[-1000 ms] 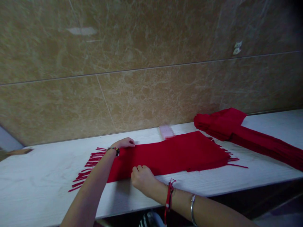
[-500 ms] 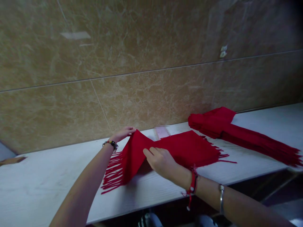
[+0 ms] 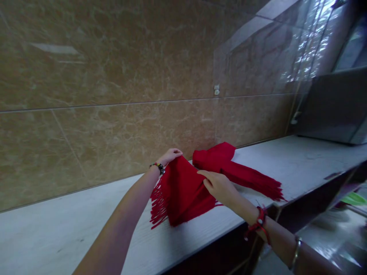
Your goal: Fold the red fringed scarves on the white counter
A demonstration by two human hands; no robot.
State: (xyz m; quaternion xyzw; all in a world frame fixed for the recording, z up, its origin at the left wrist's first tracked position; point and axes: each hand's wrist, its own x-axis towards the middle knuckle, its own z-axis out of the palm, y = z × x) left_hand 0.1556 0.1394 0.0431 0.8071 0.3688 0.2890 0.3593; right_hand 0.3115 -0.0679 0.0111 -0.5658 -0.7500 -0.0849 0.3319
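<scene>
- Between my hands: red fringed scarf (image 3: pixel 183 194), folded and raised in a peak, its lower part on the white counter (image 3: pixel 57 233).
- My left hand (image 3: pixel 169 156): fingers closed, pinching the scarf's far top corner.
- My right hand (image 3: pixel 219 185): pinching the scarf's near edge.
- Just beyond my right hand: second red scarf (image 3: pixel 243 175), lying on the counter.

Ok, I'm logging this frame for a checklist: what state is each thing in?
red fringed scarf: folded, partly lifted, lower edge on the counter, fringe hanging leftward.
second red scarf: lying folded lengthwise on the counter, fringe at its right end.
left hand: pinching the red fringed scarf's far corner.
right hand: gripping its near edge.
</scene>
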